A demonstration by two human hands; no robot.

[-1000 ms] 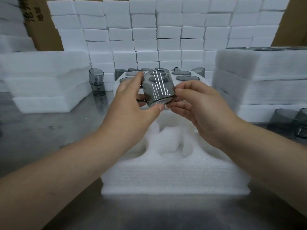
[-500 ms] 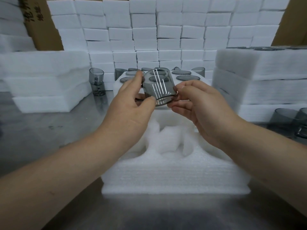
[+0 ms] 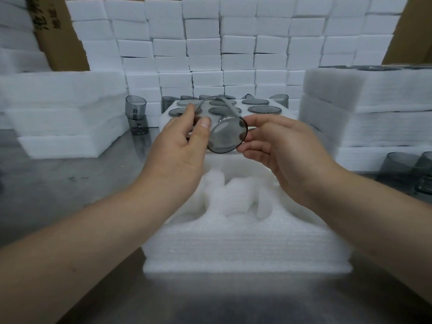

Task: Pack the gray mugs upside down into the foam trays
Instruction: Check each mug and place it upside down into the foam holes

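Two bare hands hold one gray mug (image 3: 228,134) in the air between them, above the far part of an unfilled foam tray (image 3: 245,244) that sits on a metal surface (image 3: 70,183). The mug is tipped on its side, with its round base turned toward the camera and its open mouth pointing away.

The left hand (image 3: 177,148) has a grasping grip on the mug's left side, with the thumb against the base rim and the fingers curled over the wall. The right hand (image 3: 287,157) pinches the right edge of the base with its fingertips. The mug lies squarely between the two grips, touching both and clear of the foam below. Its handle cannot be made out.

The step in hand looks like turning the mug over, roughly half done. The next move probably calls for finishing the turn until the mouth faces down. The mug would then be lowered straight into one of the empty pockets beneath the hands.

Behind the hands, a second foam tray (image 3: 164,120) holds several mugs already upside down. Two stacked mugs (image 3: 136,114) stand at the left, and other loose mugs (image 3: 406,164) stand at the right edge.
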